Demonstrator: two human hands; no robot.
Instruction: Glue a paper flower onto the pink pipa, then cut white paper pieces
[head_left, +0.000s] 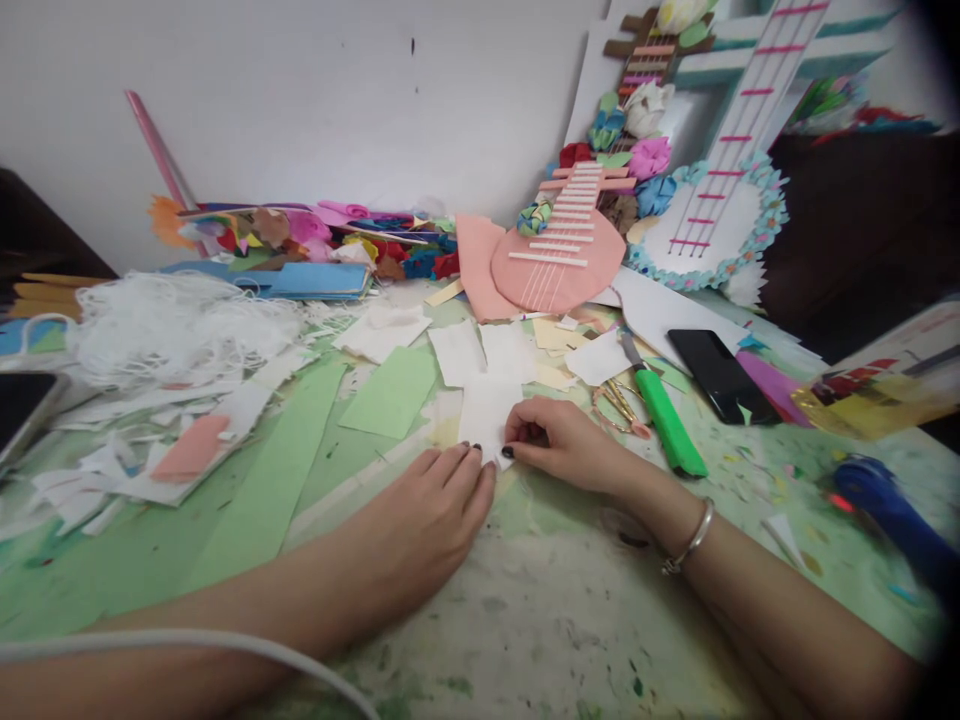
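Observation:
A white paper piece (491, 395) with a wide, split top and a narrower lower part lies on the table before me. My left hand (439, 505) rests palm down at its lower left edge, fingers lying flat close together with the fingertips on the paper. At the lower right edge, my right hand (566, 445) is closed in a pinch on the paper, its other fingers curled. A green paper piece (394, 392) lies just left of the white one. Close to my right hand are gold-coloured scissors (619, 405) and a green utility knife (670, 420).
White string (180, 325) and paper scraps (112, 475) heap at the left. Paper instruments, a pink one (559, 265) and a white one (697, 235), lean on the wall. A black phone (721, 375) and a blurred blue tool (892, 510) lie right. A white cable (247, 640) crosses my left forearm.

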